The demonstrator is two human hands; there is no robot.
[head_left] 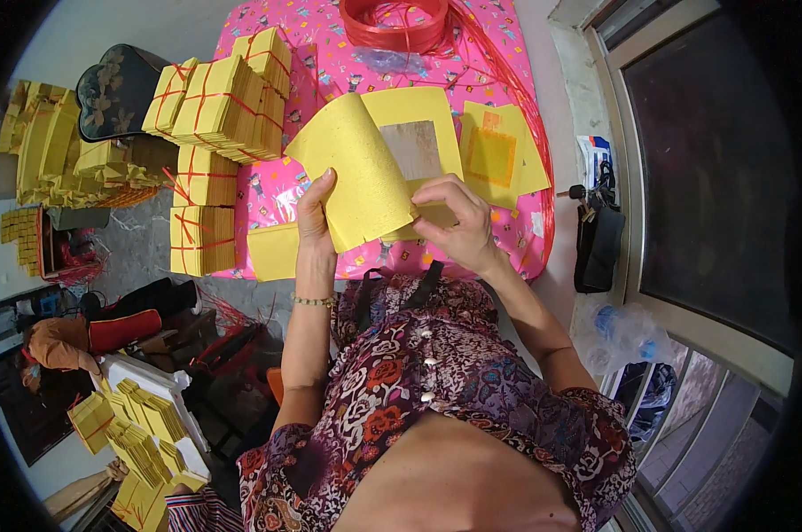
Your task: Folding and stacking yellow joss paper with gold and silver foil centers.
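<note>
The left hand [315,213] holds the curled yellow paper [358,173] at its left edge; the right hand [463,223] pinches its right edge, above the pink surface [330,58].

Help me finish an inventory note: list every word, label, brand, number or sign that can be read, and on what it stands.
No text is clearly readable.
Glossy pink tablecloth with cartoon print: scattered letter-like marks, too small.
White-and-blue packet at right: markings too small and blurred.
Rectangular yellow paper sheet with orange square: no readable characters.
Curved yellow paper sheet in the left hand, right hand at its edge: no lettering visible.
</note>
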